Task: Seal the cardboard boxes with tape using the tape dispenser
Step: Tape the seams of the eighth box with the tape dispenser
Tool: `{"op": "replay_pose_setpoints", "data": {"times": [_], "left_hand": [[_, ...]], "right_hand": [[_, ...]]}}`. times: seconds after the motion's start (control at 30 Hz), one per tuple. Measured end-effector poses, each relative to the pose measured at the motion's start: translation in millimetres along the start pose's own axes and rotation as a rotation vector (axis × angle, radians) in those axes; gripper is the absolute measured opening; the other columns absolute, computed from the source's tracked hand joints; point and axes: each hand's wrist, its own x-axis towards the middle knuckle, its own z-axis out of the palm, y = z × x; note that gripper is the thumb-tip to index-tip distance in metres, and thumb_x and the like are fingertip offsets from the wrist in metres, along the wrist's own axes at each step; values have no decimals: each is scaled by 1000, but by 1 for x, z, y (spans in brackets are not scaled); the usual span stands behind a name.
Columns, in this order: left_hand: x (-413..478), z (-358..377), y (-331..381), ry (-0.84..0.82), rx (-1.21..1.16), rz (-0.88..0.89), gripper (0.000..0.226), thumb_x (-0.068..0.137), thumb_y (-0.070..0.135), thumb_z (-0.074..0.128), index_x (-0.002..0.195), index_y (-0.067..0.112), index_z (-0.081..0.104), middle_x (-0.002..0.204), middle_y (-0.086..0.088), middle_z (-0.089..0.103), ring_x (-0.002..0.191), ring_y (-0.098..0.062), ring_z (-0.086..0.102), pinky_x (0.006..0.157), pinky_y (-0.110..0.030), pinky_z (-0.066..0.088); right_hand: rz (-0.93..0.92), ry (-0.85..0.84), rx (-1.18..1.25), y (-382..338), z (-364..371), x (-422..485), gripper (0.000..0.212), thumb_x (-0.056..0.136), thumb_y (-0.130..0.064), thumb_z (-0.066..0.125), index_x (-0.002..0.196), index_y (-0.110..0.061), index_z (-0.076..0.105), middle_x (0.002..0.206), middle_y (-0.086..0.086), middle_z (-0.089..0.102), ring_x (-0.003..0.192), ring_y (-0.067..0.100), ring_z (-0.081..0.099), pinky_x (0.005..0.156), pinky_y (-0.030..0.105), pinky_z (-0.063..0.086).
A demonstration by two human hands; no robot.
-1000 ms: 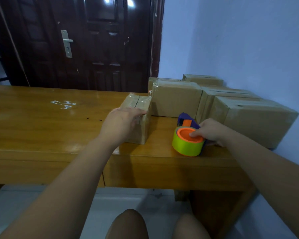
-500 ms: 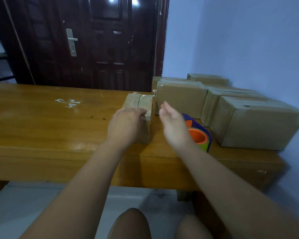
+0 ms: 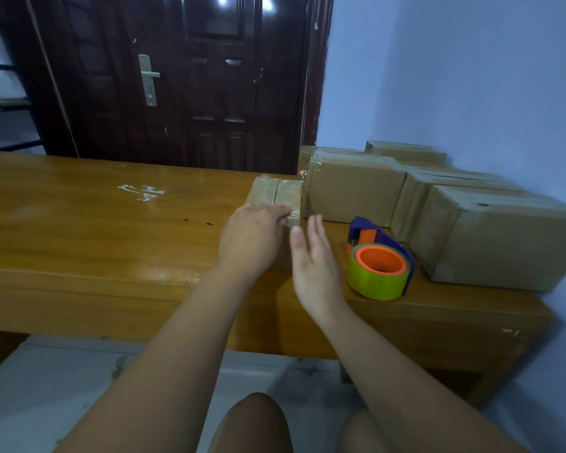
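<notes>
Looking down past my knees (image 3: pixel 252 423), I've got both forearms stretched out over the front edge of the table (image 3: pixel 79 230); my right hand (image 3: pixel 314 259) hangs in the air wide open, fingers straight, palm turned left, holding nothing at all; my left hand (image 3: pixel 254 238) rests on the near top edge of the small box (image 3: pixel 276 194), fingers laid across it, pressing rather than pinching as far as I can tell, thumb hidden. That box stands on the table just ahead of both hands, and glossy tape shows across its top seam, so I judge this one taped on top and the step in hand is handling the box, not laying tape. Just right of my open hand, apart from it, the tape dispenser (image 3: pixel 381 259) lies on the table near the front edge; green roll, orange core, blue frame; nobody is touching it.

What next calls for: bringing the right palm in against the box's right side so two hands can turn it or shift it; if another seam needs tape, the right hand must go for the dispenser instead while the left steadies the box. Further back, a row of larger cardboard boxes (image 3: pixel 353 191) sits against the blue wall (image 3: pixel 471 76), the nearest (image 3: pixel 504 243) close beside the dispenser; beyond the table, a dark door (image 3: pixel 183 80).
</notes>
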Motion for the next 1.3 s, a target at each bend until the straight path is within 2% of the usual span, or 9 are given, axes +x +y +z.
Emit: {"op": "replay_pose_setpoints", "data": {"times": [0.2, 0.27, 0.37, 0.43, 0.5, 0.73, 0.9, 1.1, 1.3], "left_hand": [[6, -6, -5, -80, 152, 40, 32, 99, 30, 43, 129, 32, 55, 115, 2, 66, 101, -23, 61, 74, -32, 48], [9, -15, -10, -146, 145, 105, 36, 95, 33, 52, 131, 32, 52, 120, 4, 64, 107, -18, 58, 85, -33, 49], [2, -23, -30, -107, -279, 36, 39, 89, 32, 61, 127, 32, 55, 135, 14, 50, 127, -6, 42, 109, -28, 29], [-7, -19, -48, 54, -734, -116, 29, 93, 23, 55, 121, 32, 56, 130, 16, 52, 123, 3, 44, 110, -27, 33], [-15, -5, -58, 74, -902, -215, 33, 98, 11, 45, 122, 31, 54, 131, 14, 53, 124, 3, 45, 109, -28, 36], [-27, 35, -64, 111, -839, -85, 39, 101, 11, 38, 124, 41, 44, 138, 24, 38, 133, 7, 32, 107, -11, 27], [-29, 45, -66, 158, -821, -37, 33, 100, 23, 33, 128, 38, 43, 140, 22, 37, 135, 2, 31, 111, -20, 27], [-28, 47, -65, 208, -812, -38, 32, 98, 31, 35, 127, 29, 47, 139, 17, 42, 133, 0, 36, 109, -20, 31], [-28, 47, -61, 244, -819, -36, 27, 95, 33, 40, 121, 38, 47, 135, 19, 43, 130, 4, 37, 101, -13, 35]], "right_hand": [[-176, -48, -141, -4, -22, 36, 59, 99, 2, 35, 150, -26, 25, 155, -3, 31, 142, 11, 26, 104, 14, 20], [-228, -123, -217, 2, -24, 43, 59, 95, 9, 35, 145, -22, 38, 151, -2, 38, 141, 12, 30, 106, 14, 19], [-304, -112, -269, 11, -23, 50, 51, 96, 8, 36, 138, -17, 50, 148, -4, 43, 138, 7, 34, 103, 2, 15], [-318, -88, -233, 14, -21, 52, 49, 97, 7, 35, 137, -15, 52, 146, -5, 44, 134, 0, 33, 97, -7, 13], [-303, -89, -163, 16, -18, 51, 47, 98, 5, 34, 136, -16, 51, 144, -10, 44, 127, -9, 29, 94, -9, 14], [-286, -71, 63, 31, -5, 46, 41, 103, -7, 32, 137, -24, 46, 132, -27, 37, 116, -32, 26, 102, -1, 20], [-300, -48, 151, 40, 4, 46, 41, 103, -7, 33, 129, -37, 42, 131, -34, 37, 126, -22, 29, 109, 8, 23], [-384, 13, 152, 46, 10, 47, 34, 101, -11, 36, 126, -31, 49, 135, -22, 43, 131, -11, 34, 108, 10, 26], [-404, 41, 179, 49, 11, 48, 29, 99, -20, 39, 123, -28, 52, 136, -16, 47, 131, -1, 40, 111, 31, 36]]}}
